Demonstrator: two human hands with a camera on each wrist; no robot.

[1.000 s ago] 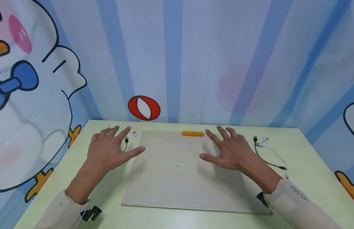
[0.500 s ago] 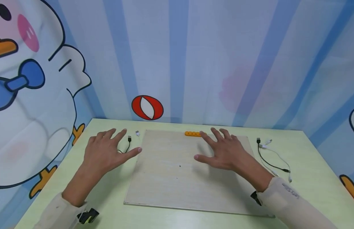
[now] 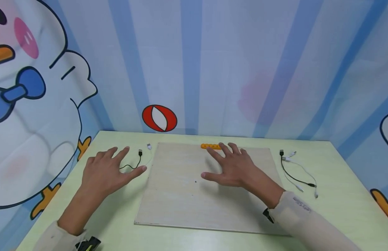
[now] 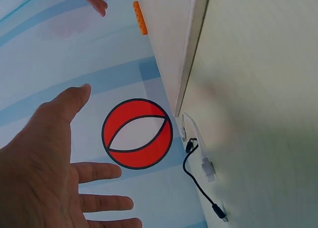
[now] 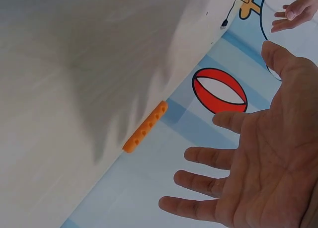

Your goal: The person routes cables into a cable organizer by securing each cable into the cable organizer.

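My left hand (image 3: 104, 170) hovers over the left part of the table, fingers spread and holding nothing. Just beyond its thumb lie a black USB cable (image 3: 139, 158) and a white USB cable (image 4: 207, 169); the hand hides part of them in the head view. Above the pale wooden board (image 3: 172, 195) is my right hand (image 3: 234, 170), also spread and holding nothing. Its fingertips overlap an orange bar (image 3: 209, 146) at the board's far edge in the head view. The right wrist view shows that orange bar (image 5: 145, 127) with a row of notches, apart from the fingers.
To the right of the board a black USB cable (image 3: 287, 171) and white cables (image 3: 303, 169) lie loosely together on the pale green table (image 3: 344, 209). A printed curtain (image 3: 222, 69) stands close behind the table's back edge.
Both hands have drifted left, the right one further in over the board. More of the left black cable and of the right cables now shows. The cables and orange bar stay put.
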